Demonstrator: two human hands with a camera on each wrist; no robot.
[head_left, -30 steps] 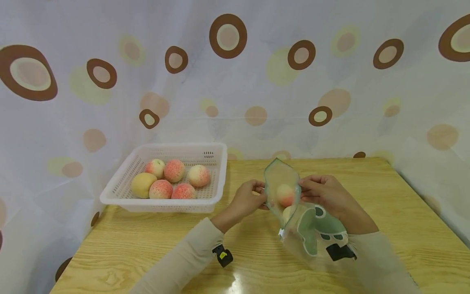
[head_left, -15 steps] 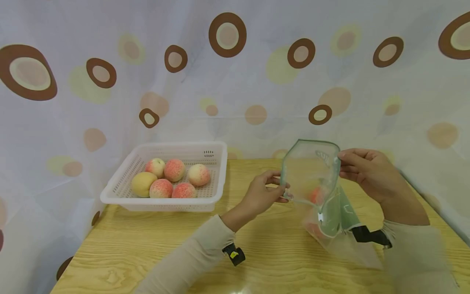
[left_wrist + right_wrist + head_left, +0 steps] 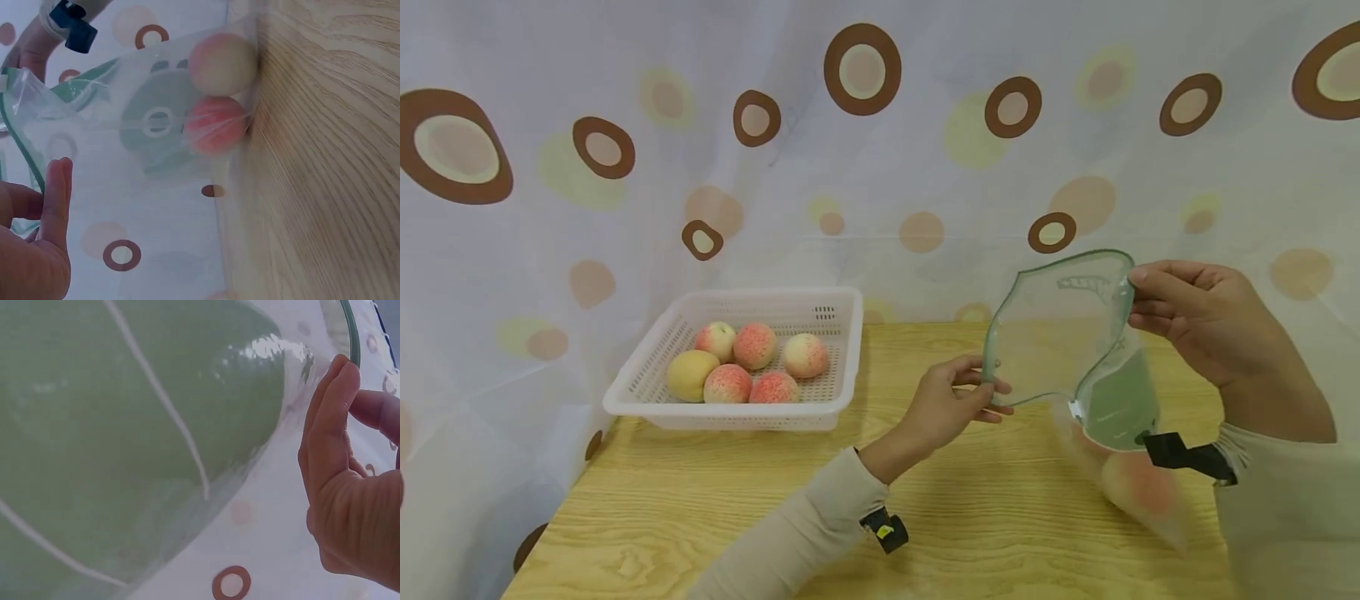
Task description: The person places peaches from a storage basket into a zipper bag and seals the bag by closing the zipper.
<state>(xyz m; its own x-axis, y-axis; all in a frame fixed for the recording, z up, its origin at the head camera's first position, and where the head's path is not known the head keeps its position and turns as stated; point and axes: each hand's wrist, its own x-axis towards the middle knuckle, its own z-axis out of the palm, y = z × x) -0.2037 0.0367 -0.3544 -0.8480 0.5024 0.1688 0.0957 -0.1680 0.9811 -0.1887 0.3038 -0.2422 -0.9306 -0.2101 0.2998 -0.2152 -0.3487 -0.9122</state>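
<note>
A clear zip bag with a green rim, a green print and a white slider is held up, its mouth spread wide. My left hand pinches the left side of the rim between thumb and fingers. On the opposite side, my right hand pinches the rim higher up. Inside the bag's lower end lie a pale peach and a redder peach, right by the tabletop in the left wrist view. The green print fills most of the right wrist view, beside my right fingers.
At the back left of the wooden table stands a white perforated basket. It contains several peaches and one yellow fruit. A white curtain with brown and yellow circles hangs behind and around the table.
Both hands have moved right with the bag, the right hand also rising well up. The bag's mouth has gone from narrow to widely spread. The basket and its fruit have stayed put.
</note>
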